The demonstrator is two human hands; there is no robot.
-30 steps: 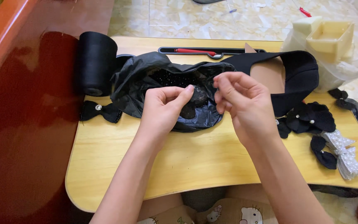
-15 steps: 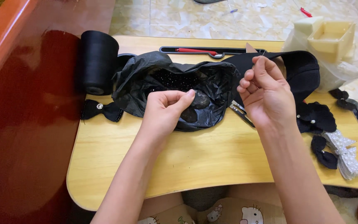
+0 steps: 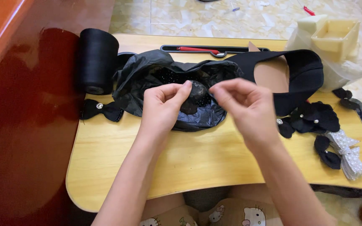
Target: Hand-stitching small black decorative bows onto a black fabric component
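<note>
Right hand (image 3: 244,109) has come back from the raised position of 0.5 s ago toward the left hand (image 3: 162,104); its fingertips are pinched together, contents indiscernible. Left fingers clamp 1 small black piece (image 3: 197,90) above the open black plastic bag (image 3: 147,77), just left of the right fingertips.

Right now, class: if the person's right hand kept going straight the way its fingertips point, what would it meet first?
The right hand points left, so it would probably first meet the small black piece pinched by the left hand over the black plastic bag; depth is uncertain.
</note>
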